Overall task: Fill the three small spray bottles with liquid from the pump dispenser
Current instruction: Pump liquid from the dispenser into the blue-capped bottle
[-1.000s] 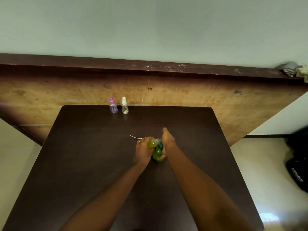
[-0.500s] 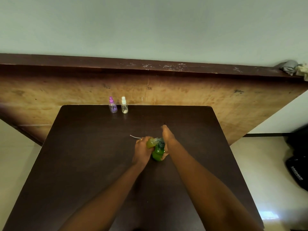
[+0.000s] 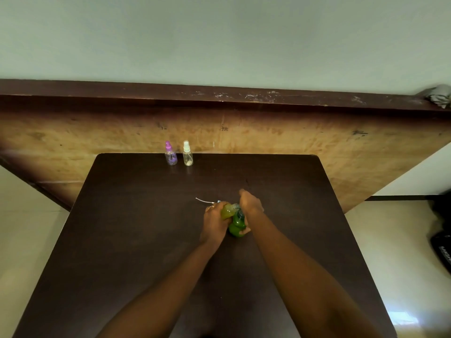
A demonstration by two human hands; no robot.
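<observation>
A green pump dispenser (image 3: 236, 226) stands mid-table. My right hand (image 3: 251, 205) lies on its pump head from the right, with the thumb curled round the green body. My left hand (image 3: 214, 222) grips a small uncapped spray bottle (image 3: 227, 211) holding yellow-green liquid, pressed against the dispenser's nozzle. A white spray cap with its thin dip tube (image 3: 203, 200) lies on the table just beyond my left hand. Two other small spray bottles stand at the table's far edge: one with a purple cap (image 3: 170, 154) and one with a white cap (image 3: 187, 154).
The dark brown table (image 3: 136, 228) stands against a worn wooden panel (image 3: 280, 135) below a dark ledge. Grey cloth (image 3: 439, 95) sits on the ledge at far right. A black bag (image 3: 443, 250) lies on the floor to the right.
My right hand has shifted slightly on the pump head. The small bottle stays at the nozzle and both capped bottles have not moved.
</observation>
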